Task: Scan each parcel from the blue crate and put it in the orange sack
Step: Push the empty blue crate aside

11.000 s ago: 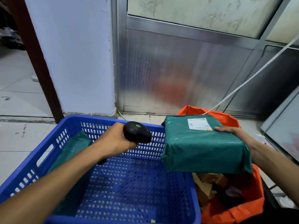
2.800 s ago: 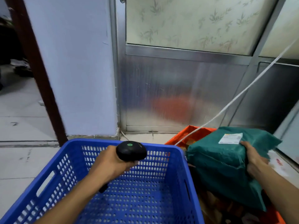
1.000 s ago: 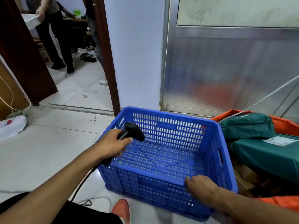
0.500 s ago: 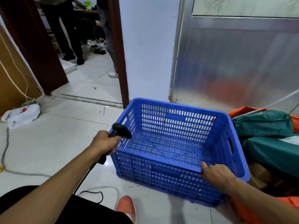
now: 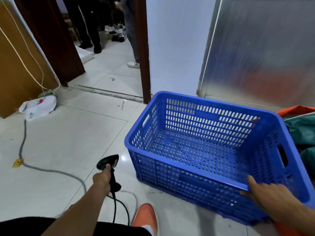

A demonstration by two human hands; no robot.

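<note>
The crate [image 5: 213, 147] now sits empty; right hand [image 5: 271, 196] grips its near rim, left hand [image 5: 102, 180] lowers the scanner [image 5: 110, 167]: scanning looks finished.

One blue crate [image 5: 201, 178], one scanner [image 5: 109, 165], two green parcels [image 5: 301, 132], one orange sack [image 5: 293, 110].

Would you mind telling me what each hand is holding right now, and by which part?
The left hand grips the black scanner by its handle. The right hand grips the blue crate by its near rim.
</note>
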